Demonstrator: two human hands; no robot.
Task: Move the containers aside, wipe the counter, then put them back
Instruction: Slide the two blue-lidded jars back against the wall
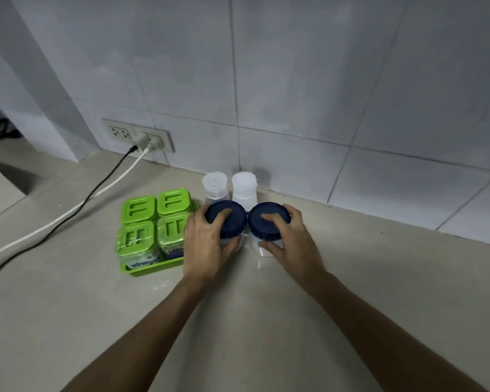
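Gripping from above in the head view, the left hand (207,241) is closing over the left blue-lidded jar (226,220) and the right hand (286,236) over the right blue-lidded jar (268,222), fingers draped on the lids, thumbs pressing the clear sides. Both jars are standing upright at frame centre on the counter (379,278), lids touching. Behind them, 2 white-capped bottles (229,188) are sitting against the wall; just left, the green tray (153,268) is holding 4 green-lidded containers (156,222). Bare counter is lying to the right, so shifting the jars that way looks easiest.
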